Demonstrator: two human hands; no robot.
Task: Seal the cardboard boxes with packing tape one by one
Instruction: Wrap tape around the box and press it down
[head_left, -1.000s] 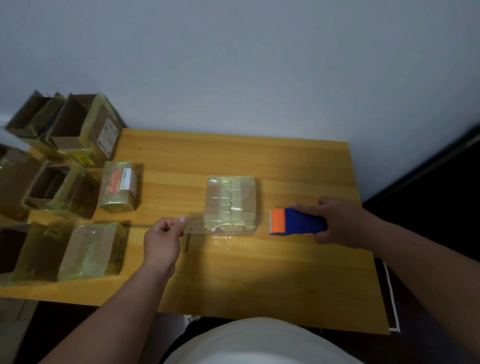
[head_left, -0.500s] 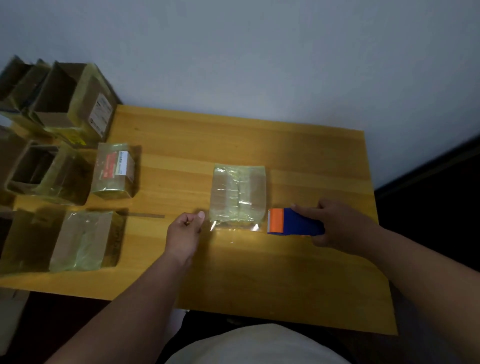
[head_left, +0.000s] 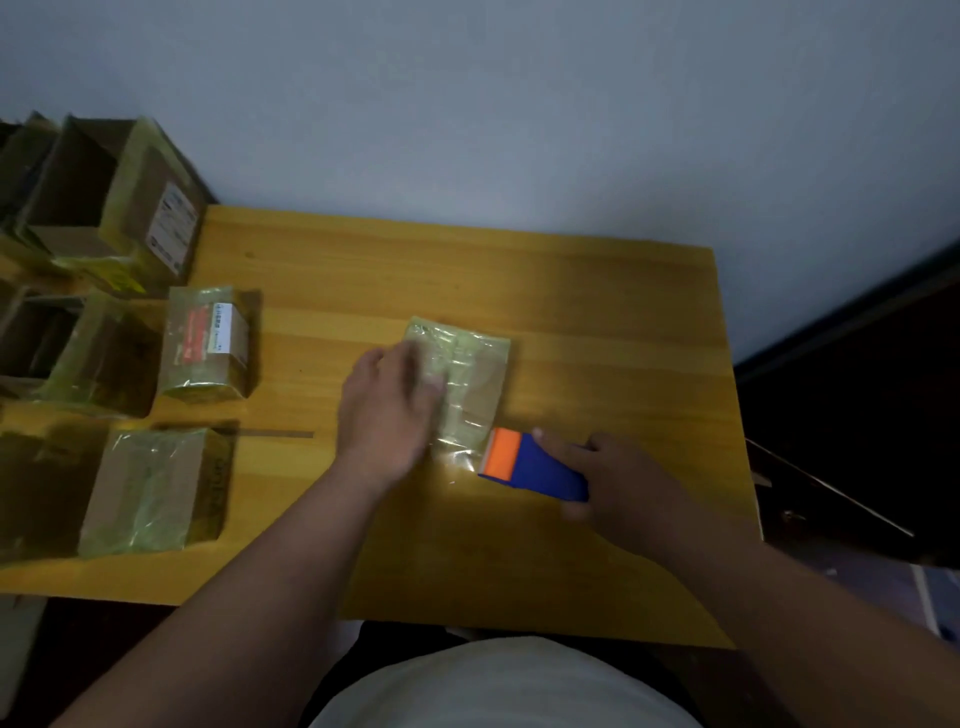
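Head view, middle: flat left hand (head_left: 387, 410) should rub tape onto the small tape-wrapped cardboard box (head_left: 467, 384); right hand (head_left: 618, 488) grips the blue-and-orange tape dispenser (head_left: 530, 465).

We see the surface (head_left: 597, 322) set against the wall (head_left: 519, 104) behind it. Near its middle lies a taped box (head_left: 470, 379). Our left hand (head_left: 387, 410) rests on the box's left side, and our right hand (head_left: 618, 480) sits to the box's near right, holding the tape dispenser (head_left: 530, 465), whose front end touches the box's near right corner. Well apart to the left, a labelled box (head_left: 208, 345) lies with another taped box (head_left: 153, 491) nearer to us. Further left, open boxes (head_left: 88, 202) crowd the surface's left edge, the rearmost against the wall.
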